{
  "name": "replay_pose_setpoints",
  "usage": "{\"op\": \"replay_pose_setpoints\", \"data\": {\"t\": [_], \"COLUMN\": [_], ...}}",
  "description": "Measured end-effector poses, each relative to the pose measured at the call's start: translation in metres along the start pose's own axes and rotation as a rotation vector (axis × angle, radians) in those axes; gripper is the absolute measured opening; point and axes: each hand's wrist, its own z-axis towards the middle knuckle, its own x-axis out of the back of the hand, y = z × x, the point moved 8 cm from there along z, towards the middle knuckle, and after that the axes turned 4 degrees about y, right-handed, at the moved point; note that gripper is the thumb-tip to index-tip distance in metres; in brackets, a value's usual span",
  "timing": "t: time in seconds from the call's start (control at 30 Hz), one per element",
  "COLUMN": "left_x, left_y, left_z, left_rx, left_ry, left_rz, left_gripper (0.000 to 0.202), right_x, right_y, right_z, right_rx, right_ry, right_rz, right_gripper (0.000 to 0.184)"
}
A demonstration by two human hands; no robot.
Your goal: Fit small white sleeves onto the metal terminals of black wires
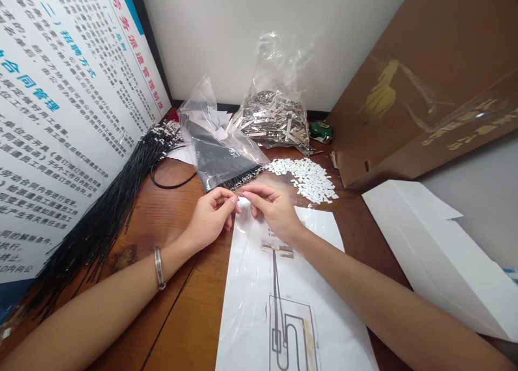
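Observation:
In the head view, my left hand (216, 211) is closed in a pinch above the top edge of a printed sheet (246, 306). My right hand (277, 209) pinches beside it, the fingertips of both almost meeting. A tiny whitish bit shows at the fingertips; what each hand holds is too small to make out. Just beyond the fingers lie the metal-tipped ends of black wires (243, 177), which stick out of a clear plastic bag (202, 112). Close by on the right is a spread pile of small white plastic pieces (311, 177).
A bundle of black wires (109, 198) with white ends lies along the printed board (81, 117). Behind stands a clear bag of flat metal strips (279, 117), next to a green object (321, 130). Brown box (404, 90) and white folded carton (437, 252) border the right side.

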Motion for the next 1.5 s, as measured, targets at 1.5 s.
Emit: {"op": "replay_pose_setpoints", "data": {"t": [1.5], "left_x": [0.0010], "left_y": [0.0057], "left_z": [-0.0030], "left_rx": [-0.038], "left_ry": [0.052], "left_rz": [0.073], "left_gripper": [0.019], "right_x": [-0.0056], "right_y": [-0.0013], "right_z": [0.0009], "right_rx": [0.003], "right_ry": [-0.106], "right_rz": [0.075], "right_gripper": [0.019]}}
